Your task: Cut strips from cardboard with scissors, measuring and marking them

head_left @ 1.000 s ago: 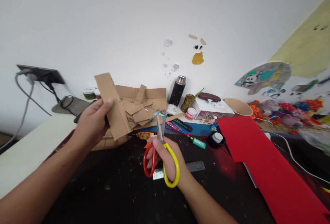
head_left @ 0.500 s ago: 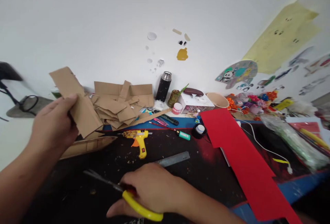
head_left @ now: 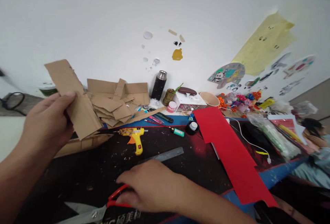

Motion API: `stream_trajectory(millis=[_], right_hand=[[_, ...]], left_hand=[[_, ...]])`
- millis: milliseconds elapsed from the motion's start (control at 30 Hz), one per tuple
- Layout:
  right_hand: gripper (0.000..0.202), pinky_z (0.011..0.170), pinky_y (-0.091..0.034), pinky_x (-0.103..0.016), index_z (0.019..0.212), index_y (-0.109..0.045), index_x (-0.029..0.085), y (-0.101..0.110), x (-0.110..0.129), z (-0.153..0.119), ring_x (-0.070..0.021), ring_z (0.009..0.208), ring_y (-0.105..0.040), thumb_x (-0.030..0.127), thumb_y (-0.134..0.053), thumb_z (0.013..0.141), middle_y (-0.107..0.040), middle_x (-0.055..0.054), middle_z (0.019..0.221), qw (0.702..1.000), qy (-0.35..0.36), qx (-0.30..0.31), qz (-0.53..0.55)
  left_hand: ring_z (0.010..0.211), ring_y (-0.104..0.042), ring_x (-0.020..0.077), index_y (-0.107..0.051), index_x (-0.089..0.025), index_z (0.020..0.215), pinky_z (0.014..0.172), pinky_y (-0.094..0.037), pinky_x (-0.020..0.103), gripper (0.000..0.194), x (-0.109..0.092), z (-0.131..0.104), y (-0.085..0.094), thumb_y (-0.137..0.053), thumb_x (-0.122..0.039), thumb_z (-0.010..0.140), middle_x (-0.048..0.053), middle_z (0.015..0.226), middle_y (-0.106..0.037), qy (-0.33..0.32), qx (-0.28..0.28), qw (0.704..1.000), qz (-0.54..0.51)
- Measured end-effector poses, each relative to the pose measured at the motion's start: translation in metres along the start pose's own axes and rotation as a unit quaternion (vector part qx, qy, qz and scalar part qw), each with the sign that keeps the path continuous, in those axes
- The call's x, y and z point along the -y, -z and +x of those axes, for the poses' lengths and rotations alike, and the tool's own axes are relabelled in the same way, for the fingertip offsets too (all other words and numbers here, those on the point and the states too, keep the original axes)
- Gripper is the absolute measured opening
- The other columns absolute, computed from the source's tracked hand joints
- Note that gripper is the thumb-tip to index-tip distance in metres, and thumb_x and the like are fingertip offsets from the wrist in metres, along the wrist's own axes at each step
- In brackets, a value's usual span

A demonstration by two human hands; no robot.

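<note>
My left hand [head_left: 47, 124] pinches a bent strip of brown cardboard [head_left: 74, 100], raised at the left above the table. My right hand [head_left: 152, 186] is closed around the red handles of large scissors [head_left: 95, 214], whose blades lie partly apart at the bottom and point left. A cardboard boat-like piece [head_left: 85, 144] rests behind my left hand's cardboard. Ahead of my right hand are a metal ruler [head_left: 167, 154] and a yellow glue gun [head_left: 136, 141].
Cardboard scraps [head_left: 116, 105] are piled against the wall. Nearby stand a black flask [head_left: 159, 85] and a white box [head_left: 190, 98]. A long red sheet [head_left: 232, 155] crosses the right side. Another person [head_left: 316, 152] is at the far right.
The yellow-handled scissors in my right hand have given way to the larger red-handled ones. The view has shifted right, bringing a person into sight. My left hand still holds the cardboard.
</note>
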State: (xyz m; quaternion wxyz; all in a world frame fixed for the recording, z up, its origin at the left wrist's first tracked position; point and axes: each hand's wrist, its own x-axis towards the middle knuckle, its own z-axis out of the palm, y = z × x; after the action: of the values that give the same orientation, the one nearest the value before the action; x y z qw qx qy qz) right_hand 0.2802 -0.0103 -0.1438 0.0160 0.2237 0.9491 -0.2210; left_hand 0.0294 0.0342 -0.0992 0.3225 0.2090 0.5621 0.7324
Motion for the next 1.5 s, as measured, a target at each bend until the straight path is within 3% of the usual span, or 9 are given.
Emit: stream_trajectory(millis=[100,233,367,633,733,867,1033,1267,1500], right_hand=[[0.031,0.071,-0.054,-0.031,0.123,-0.080,0.019,0.011,-0.015,-0.022,-0.0274,0.090,-0.082,0.044,-0.075,0.105,-0.086,-0.010,0.104,0.995,-0.098,-0.035,0.000],[0.041,0.086,-0.056,-0.036,0.139,-0.073,0.019,0.020,-0.034,-0.044,-0.0324,0.107,-0.080,0.038,-0.078,0.103,-0.081,-0.014,0.123,0.973,-0.227,0.023,-0.041],[0.039,0.088,-0.055,-0.036,0.139,-0.071,0.021,0.016,-0.044,-0.051,-0.0321,0.112,-0.078,0.031,-0.079,0.102,-0.076,-0.013,0.130,0.960,-0.270,0.049,-0.058],[0.006,0.078,-0.046,-0.031,0.108,-0.076,0.020,0.013,-0.047,-0.052,-0.0241,0.102,-0.075,0.019,-0.075,0.102,-0.077,-0.006,0.110,0.973,-0.225,0.030,-0.043],[0.005,0.077,-0.044,-0.030,0.106,-0.076,0.019,0.014,-0.045,-0.053,-0.0230,0.098,-0.073,0.019,-0.076,0.101,-0.075,-0.006,0.108,0.981,-0.190,0.021,-0.032],[0.004,0.075,-0.042,-0.030,0.104,-0.075,0.019,0.020,-0.039,-0.048,-0.0212,0.093,-0.070,0.021,-0.077,0.101,-0.073,-0.005,0.103,0.989,-0.145,-0.008,-0.006],[0.013,0.075,-0.041,-0.029,0.093,-0.071,0.019,0.027,-0.033,-0.036,-0.0205,0.089,-0.065,0.024,-0.079,0.101,-0.070,-0.005,0.097,0.993,-0.098,-0.058,0.039],[0.012,0.066,-0.043,-0.023,0.093,-0.068,0.020,0.018,-0.035,-0.018,-0.0140,0.069,-0.069,0.016,-0.069,0.104,-0.074,0.003,0.079,0.948,-0.114,-0.080,0.284],[0.010,0.067,-0.047,-0.023,0.102,-0.080,0.019,0.018,-0.036,-0.002,-0.0125,0.063,-0.068,0.022,-0.072,0.105,-0.076,0.002,0.076,0.940,-0.109,-0.088,0.312]], left_hand=[[0.063,-0.068,0.0162,-0.076,-0.015,0.094,0.062,-0.065,0.025,0.008,0.005,-0.003,-0.001,-0.068,-0.014,0.093,0.001,0.076,-0.076,0.034,0.029,0.999,-0.026],[0.067,-0.071,0.0176,-0.079,-0.017,0.100,0.057,-0.063,0.024,0.015,0.023,0.000,0.002,-0.080,-0.023,0.086,0.001,0.082,-0.080,0.059,0.079,0.995,-0.019],[0.077,-0.075,0.0232,-0.078,-0.021,0.102,0.059,-0.064,0.028,0.038,0.039,0.004,0.005,-0.094,-0.039,0.073,0.002,0.089,-0.083,0.075,0.129,0.988,0.027],[0.085,-0.075,0.0278,-0.076,-0.021,0.094,0.064,-0.062,0.032,0.059,0.045,-0.002,0.006,-0.096,-0.067,0.064,0.004,0.088,-0.081,0.080,0.230,0.961,0.130],[0.086,-0.076,0.0301,-0.073,-0.021,0.092,0.063,-0.062,0.034,0.059,0.045,-0.005,0.004,-0.093,-0.069,0.063,0.005,0.089,-0.080,0.076,0.259,0.949,0.162],[0.068,-0.070,0.0249,-0.069,-0.023,0.100,0.049,-0.052,0.030,0.063,0.052,-0.003,0.008,-0.085,-0.077,0.071,0.001,0.079,-0.072,0.079,0.306,0.928,0.199],[0.071,-0.069,0.0255,-0.068,-0.023,0.103,0.050,-0.051,0.028,0.058,0.057,-0.002,0.013,-0.078,-0.076,0.082,-0.001,0.076,-0.065,0.037,0.349,0.913,0.209],[0.066,-0.065,0.0222,-0.068,-0.022,0.100,0.045,-0.049,0.027,0.064,0.051,-0.007,0.010,-0.074,-0.082,0.082,0.003,0.084,-0.069,0.014,0.363,0.902,0.232],[0.060,-0.061,0.0195,-0.072,-0.021,0.112,0.041,-0.048,0.027,0.064,0.044,-0.015,0.008,-0.073,-0.079,0.083,0.003,0.086,-0.072,0.029,0.374,0.893,0.247]])
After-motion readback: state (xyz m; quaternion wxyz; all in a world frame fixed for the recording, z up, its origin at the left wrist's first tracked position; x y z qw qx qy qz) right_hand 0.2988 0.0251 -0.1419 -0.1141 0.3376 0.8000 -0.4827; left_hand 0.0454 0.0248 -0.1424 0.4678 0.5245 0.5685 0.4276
